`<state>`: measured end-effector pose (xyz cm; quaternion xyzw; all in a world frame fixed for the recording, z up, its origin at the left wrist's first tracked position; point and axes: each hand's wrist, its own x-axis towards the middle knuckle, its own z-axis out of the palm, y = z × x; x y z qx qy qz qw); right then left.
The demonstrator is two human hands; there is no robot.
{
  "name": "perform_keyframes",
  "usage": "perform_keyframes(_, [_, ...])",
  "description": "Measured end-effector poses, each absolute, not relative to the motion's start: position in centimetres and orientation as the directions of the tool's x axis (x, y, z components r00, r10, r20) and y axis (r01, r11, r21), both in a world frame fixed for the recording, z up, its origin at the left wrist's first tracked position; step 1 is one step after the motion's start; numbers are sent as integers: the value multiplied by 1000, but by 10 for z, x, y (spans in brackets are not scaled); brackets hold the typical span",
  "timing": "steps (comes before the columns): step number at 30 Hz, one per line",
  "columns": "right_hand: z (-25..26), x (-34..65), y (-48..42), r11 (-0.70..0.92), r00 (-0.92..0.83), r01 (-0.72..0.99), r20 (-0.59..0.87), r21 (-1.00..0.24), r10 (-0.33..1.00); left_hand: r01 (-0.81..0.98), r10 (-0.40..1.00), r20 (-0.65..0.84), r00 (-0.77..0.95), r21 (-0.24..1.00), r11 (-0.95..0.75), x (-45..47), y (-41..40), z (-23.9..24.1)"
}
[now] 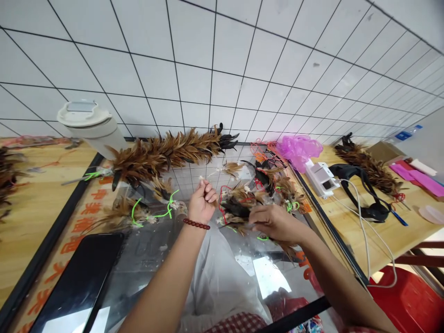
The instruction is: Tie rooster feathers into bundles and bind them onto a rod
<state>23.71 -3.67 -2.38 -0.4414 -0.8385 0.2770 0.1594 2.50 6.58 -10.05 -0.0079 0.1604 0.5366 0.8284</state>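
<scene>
My left hand (204, 202), with a beaded bracelet (196, 224) at the wrist, is closed in a pinch above the glass tabletop. A tiny whitish tip shows at its thumb; what it belongs to is unclear. Just beyond lies a small brown feather tuft (233, 168) with a pale stem. My right hand (272, 221) reaches into a loose pile of brown and black feathers (239, 203), its fingers bent together and their tips partly hidden. Red string (223, 203) runs through this pile. Left of my left hand lie feather bunches (126, 210) tied with green string (169, 204).
A long feather duster (169, 155) lies along the tiled wall beside a white lidded container (95, 127). A black phone (78, 282) rests at front left. To the right are a pink plastic bag (300, 150), a white device with cables (322, 179), a black strap (360, 194) and another feather duster (369, 169).
</scene>
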Motion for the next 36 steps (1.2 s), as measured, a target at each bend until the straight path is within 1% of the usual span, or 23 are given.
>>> perform_keyframes(2, [-23,244,-41,394,-517,670,-14,-629,856,-891,884,-273,380,148,429,25,66,-100])
perform_keyframes(4, [-26,259,-32,304,-358,740,31,-600,933,-889,880,-278,386,142,435,25,66,-100])
perform_keyframes(5, [-28,267,-24,253,-263,791,64,-556,963,-888,878,-282,387,142,437,25,66,-100])
perform_keyframes(7, [-35,280,-2,149,-110,899,117,-411,987,-885,875,-285,391,144,443,27,65,-99])
perform_keyframes(9, [-44,285,21,114,-96,970,93,-216,991,-880,872,-280,401,148,452,28,64,-99])
perform_keyframes(12, [-50,280,47,166,-159,985,-107,52,981,-870,868,-261,421,154,468,30,63,-100])
perform_keyframes(13, [-48,277,53,178,-160,979,-158,104,974,-868,870,-251,425,162,470,30,64,-100])
perform_keyframes(14, [-41,275,56,172,-151,977,-166,124,975,-866,874,-236,425,176,468,28,64,-99])
perform_keyframes(15, [-32,274,58,148,-136,984,-121,100,983,-863,881,-216,421,203,463,27,65,-98])
perform_keyframes(16, [-20,274,58,122,-121,992,-36,21,992,-857,890,-191,414,247,452,25,65,-95])
perform_keyframes(17, [-5,274,57,109,-101,988,70,-112,992,-849,901,-159,403,302,434,22,65,-91])
perform_keyframes(18, [11,273,54,120,-71,952,177,-283,982,-838,912,-122,391,364,407,20,63,-84])
perform_keyframes(19, [27,271,50,159,-39,873,258,-461,965,-826,924,-79,375,425,371,19,61,-75])
perform_keyframes(20, [42,267,44,215,-26,757,300,-617,954,-812,933,-35,359,480,331,19,56,-64])
perform_keyframes(21, [56,260,38,266,-37,623,312,-736,949,-800,937,10,349,524,292,21,51,-52])
perform_keyframes(23, [78,242,25,282,-117,390,257,-876,959,-765,930,82,358,597,242,30,39,-27])
perform_keyframes(25, [94,223,14,222,-183,255,179,-941,967,-692,885,115,450,672,264,42,29,-8])
perform_keyframes(27, [110,217,4,197,-144,165,174,-967,974,-579,810,116,574,757,302,50,26,2])
perform_keyframes(29, [127,231,-5,266,30,71,269,-961,963,-512,787,113,606,813,278,49,30,1])
perform_keyframes(30, [135,246,-11,333,151,37,335,-942,930,-506,803,118,584,827,246,45,34,-2])
perform_keyframes(31, [141,265,-16,397,274,24,388,-918,880,-509,826,125,549,834,212,39,38,-4])
perform_keyframes(33, [146,302,-27,473,434,76,456,-878,777,-510,857,134,497,844,163,27,45,-8])
perform_keyframes(36, [128,328,-38,415,415,127,428,-901,803,-471,845,129,520,868,157,20,44,-2])
